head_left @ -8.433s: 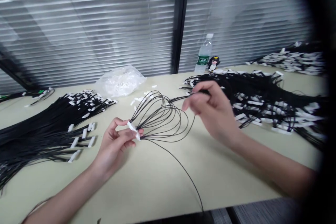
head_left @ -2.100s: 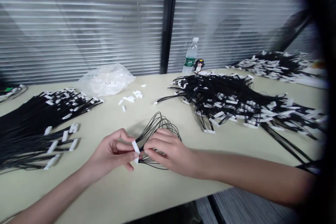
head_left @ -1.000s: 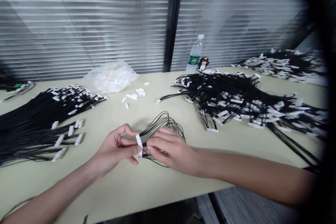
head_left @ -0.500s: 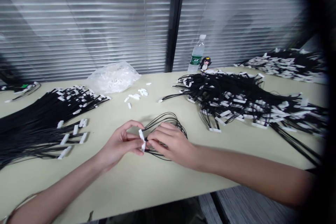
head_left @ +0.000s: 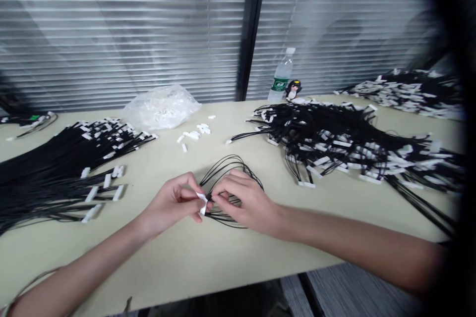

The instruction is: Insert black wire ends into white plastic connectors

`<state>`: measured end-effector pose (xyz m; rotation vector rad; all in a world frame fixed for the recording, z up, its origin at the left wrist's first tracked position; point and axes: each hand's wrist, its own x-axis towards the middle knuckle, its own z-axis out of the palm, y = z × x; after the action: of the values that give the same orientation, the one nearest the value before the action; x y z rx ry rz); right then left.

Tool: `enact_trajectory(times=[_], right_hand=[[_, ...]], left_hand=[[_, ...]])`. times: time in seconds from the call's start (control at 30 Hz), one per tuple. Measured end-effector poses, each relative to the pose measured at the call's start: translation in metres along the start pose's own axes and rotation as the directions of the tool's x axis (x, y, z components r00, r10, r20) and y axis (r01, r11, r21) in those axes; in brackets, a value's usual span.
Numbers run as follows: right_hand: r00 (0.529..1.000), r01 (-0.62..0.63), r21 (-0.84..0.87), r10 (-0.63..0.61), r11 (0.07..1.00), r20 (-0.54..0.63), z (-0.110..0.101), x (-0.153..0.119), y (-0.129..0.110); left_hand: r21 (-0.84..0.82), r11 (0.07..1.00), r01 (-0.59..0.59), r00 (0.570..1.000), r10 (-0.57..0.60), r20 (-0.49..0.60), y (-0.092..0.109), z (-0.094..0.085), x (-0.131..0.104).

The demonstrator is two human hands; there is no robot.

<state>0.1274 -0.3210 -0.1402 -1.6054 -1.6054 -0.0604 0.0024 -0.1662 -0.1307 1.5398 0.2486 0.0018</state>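
Between the thumb and fingers of my left hand [head_left: 178, 199] is a white connector housing [head_left: 202, 204], tilted, with its long side across the fingertips. Thin black wires [head_left: 232, 159] run from the housing and curve round in a loop over the table. My right hand [head_left: 245, 198] is closed in a pinch on the black wires just right of the housing. Its fingers hide part of the loop, and the exact wire ends between the fingertips are too small to make out.
Bundled black cables with white connectors [head_left: 40, 163] lie at left, a tangled cable pile [head_left: 320, 124] at right and another pile [head_left: 405, 90] behind it. A clear bag [head_left: 161, 107], loose white housings [head_left: 191, 134], a water bottle [head_left: 281, 77] and a penguin figure [head_left: 293, 90] stand farther back.
The white connector in my left hand has turned slightly and shifted a little. My right fingertips have bent and moved slightly at the wires. Both hands keep their grip.
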Motion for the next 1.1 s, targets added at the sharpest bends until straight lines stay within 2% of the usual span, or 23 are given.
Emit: enact_trajectory(times=[0.13, 0.33, 0.87, 1.1], right_hand=[[0.997, -0.065, 0.032, 0.066, 0.997, -0.043, -0.0041, 0.0017, 0.0022], [0.999, 0.046, -0.001, -0.046, 0.999, -0.007, -0.0025, 0.0007, 0.0018], [0.994, 0.109, -0.109, -0.105, 0.988, 0.040, -0.0031, -0.0021, 0.0021], [0.994, 0.081, -0.088, -0.074, 0.993, 0.081, -0.0050, -0.0018, -0.0013]], left_hand=[[0.029, 1.000, 0.003, 1.000, -0.003, 0.007, -0.0016, -0.0025, -0.0001], [0.003, 1.000, -0.016, 1.000, 0.016, 0.023, -0.0013, -0.0039, 0.0003], [0.070, 0.997, -0.023, 1.000, 0.022, 0.018, 0.0036, -0.0005, -0.0023], [0.101, 0.994, -0.047, 0.999, 0.046, 0.013, 0.0003, -0.0015, -0.0040]])
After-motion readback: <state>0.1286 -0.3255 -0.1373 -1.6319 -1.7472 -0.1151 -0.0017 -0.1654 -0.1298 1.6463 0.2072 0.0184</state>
